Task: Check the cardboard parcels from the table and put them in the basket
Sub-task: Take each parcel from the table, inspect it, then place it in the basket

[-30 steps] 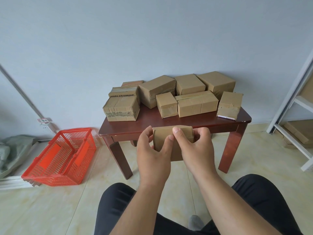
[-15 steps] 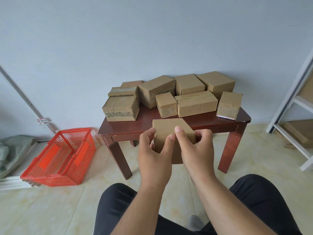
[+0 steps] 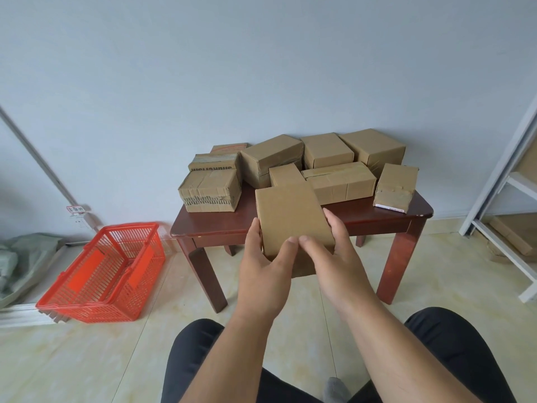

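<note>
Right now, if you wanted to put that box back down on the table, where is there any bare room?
The front strip of the table is bare, between its near edge and the parcels. The back is crowded with parcels touching: the taped parcel, long parcel, labelled parcel. Both hands hold the box.

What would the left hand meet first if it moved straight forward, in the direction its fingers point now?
The left hand already grips the held parcel. Pushed forward together, they would probably reach the front edge of the table first, then the small parcel behind; depth is unclear from one view.
</note>
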Action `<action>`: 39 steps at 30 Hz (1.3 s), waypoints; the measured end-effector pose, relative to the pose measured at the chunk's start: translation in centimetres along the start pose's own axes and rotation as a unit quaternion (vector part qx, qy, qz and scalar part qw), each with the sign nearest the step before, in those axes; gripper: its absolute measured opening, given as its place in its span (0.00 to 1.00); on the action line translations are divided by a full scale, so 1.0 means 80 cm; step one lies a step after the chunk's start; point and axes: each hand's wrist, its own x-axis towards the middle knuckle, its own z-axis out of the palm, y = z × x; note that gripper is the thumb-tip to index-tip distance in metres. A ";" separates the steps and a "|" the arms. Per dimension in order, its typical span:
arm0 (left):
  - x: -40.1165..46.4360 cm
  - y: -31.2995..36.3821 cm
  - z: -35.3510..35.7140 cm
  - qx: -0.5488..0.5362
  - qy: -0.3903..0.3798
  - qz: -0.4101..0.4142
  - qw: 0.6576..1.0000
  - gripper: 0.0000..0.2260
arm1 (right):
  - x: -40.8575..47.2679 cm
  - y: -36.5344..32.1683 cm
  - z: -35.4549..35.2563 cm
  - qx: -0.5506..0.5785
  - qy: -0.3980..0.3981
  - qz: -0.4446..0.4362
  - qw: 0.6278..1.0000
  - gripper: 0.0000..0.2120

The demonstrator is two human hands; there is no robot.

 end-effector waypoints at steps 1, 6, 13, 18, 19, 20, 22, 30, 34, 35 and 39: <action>0.000 0.000 -0.001 0.009 -0.004 0.009 1.000 0.29 | 0.000 0.001 -0.001 0.002 -0.008 0.003 1.000 0.28; 0.002 -0.001 -0.002 0.035 0.004 0.040 0.999 0.26 | 0.001 0.001 0.000 -0.007 0.008 0.006 1.000 0.22; 0.003 0.001 0.002 0.034 0.046 0.047 0.997 0.23 | 0.008 -0.001 -0.001 -0.060 0.035 -0.014 0.997 0.21; 0.020 -0.002 -0.004 0.066 0.068 0.050 0.994 0.26 | 0.002 0.011 0.002 -0.077 0.036 -0.027 0.996 0.23; 0.019 -0.003 -0.004 0.070 0.066 0.051 0.994 0.27 | 0.004 0.012 0.002 -0.082 0.037 -0.030 0.996 0.25; 0.017 -0.004 -0.003 0.075 0.064 0.054 0.994 0.28 | 0.006 0.011 0.003 -0.087 0.037 -0.036 0.995 0.28; 0.011 -0.005 -0.001 0.084 0.059 0.057 0.993 0.29 | 0.011 0.010 0.002 -0.103 0.039 -0.050 0.993 0.36; 0.014 -0.006 -0.001 0.100 0.053 0.041 0.993 0.33 | 0.013 0.017 -0.001 -0.142 0.046 -0.047 0.988 0.29; 0.020 -0.004 -0.004 0.090 0.053 0.031 0.994 0.34 | 0.006 0.020 0.001 -0.126 0.053 -0.043 0.990 0.29; 0.019 -0.004 -0.005 0.090 0.048 0.029 0.994 0.32 | 0.006 0.018 0.001 -0.124 0.059 -0.043 0.990 0.29; 0.009 -0.010 -0.002 0.086 0.047 0.028 0.995 0.27 | 0.013 0.012 0.000 -0.116 0.095 -0.037 0.988 0.23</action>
